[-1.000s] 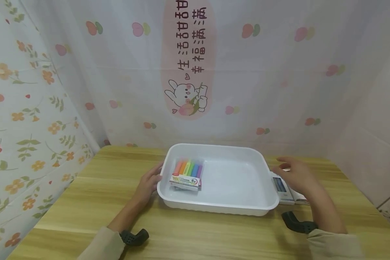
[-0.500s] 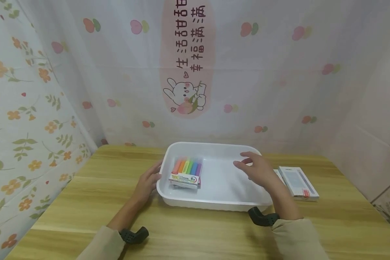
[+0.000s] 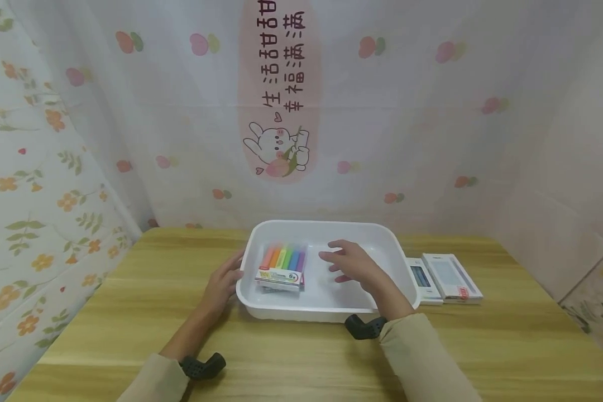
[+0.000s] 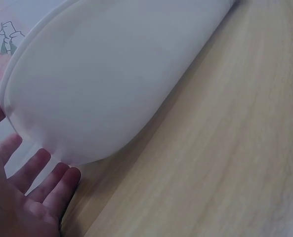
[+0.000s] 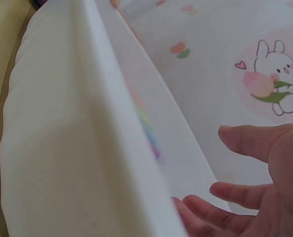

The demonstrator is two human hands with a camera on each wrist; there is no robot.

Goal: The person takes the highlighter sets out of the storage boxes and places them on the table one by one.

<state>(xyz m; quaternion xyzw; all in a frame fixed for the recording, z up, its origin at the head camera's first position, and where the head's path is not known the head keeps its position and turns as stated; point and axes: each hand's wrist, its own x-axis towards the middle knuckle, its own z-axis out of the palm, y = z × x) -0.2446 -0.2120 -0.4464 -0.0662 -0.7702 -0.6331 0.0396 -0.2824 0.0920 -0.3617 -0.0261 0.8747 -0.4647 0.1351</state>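
Observation:
A white plastic tray (image 3: 301, 314) lies on the wooden table. In its left part is a clear pack of highlighters (image 3: 283, 268) in several colours, on top of another flat pack that is mostly hidden. My left hand (image 3: 221, 287) is at the tray's left end; in the left wrist view its extended fingertips (image 4: 62, 185) touch the outer wall. Over the middle of the tray is my right hand (image 3: 354, 263), fingers loosely spread and holding nothing, to the right of the highlighters. The right wrist view shows its thumb and fingers apart beyond the tray's near wall (image 5: 62, 123).
Right of the tray lie two flat boxes side by side: one white with a dark window (image 3: 424, 285), close against the tray, and one with a pale window and red sticker (image 3: 452, 277). A printed curtain (image 3: 407, 139) hangs behind the table (image 3: 281, 363).
My right hand has moved left from above the flat boxes to over the tray's middle, leaving both boxes in view. My left hand has stayed at the tray's left end.

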